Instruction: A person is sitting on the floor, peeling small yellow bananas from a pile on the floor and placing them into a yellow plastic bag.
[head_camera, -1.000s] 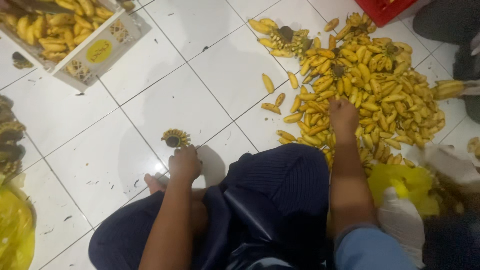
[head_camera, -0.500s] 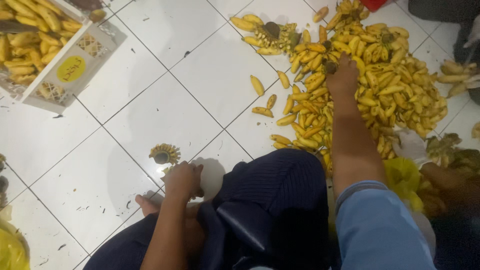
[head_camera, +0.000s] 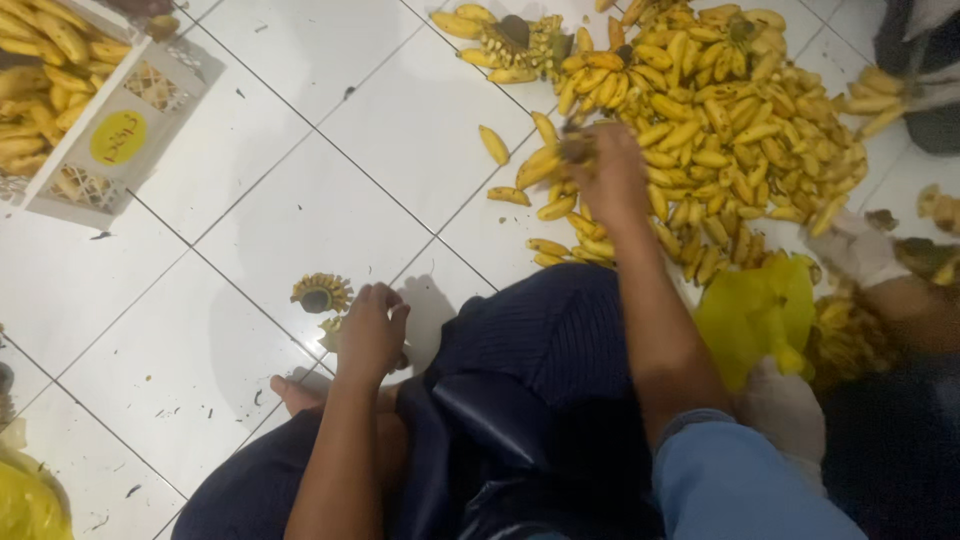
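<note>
A big heap of small yellow bananas lies on the white tiled floor at the upper right. My right hand reaches into its near edge and grips a bunch of bananas by its brown stem. My left hand rests low by my knee, fingers curled over a small pale scrap on the tile; what it holds is hidden. Just beyond it lies a cut banana stem stub ringed with short yellow ends. I sit cross-legged in dark trousers, one bare foot showing.
A white plastic crate filled with bananas stands at the upper left. A yellow plastic bag lies by my right side. Another person's gloved hand works at the right edge. A second yellow bag sits at the lower left.
My right hand has drawn back from the middle of the heap to its near edge and closed on a bunch. My left hand stays by the stem stub.
</note>
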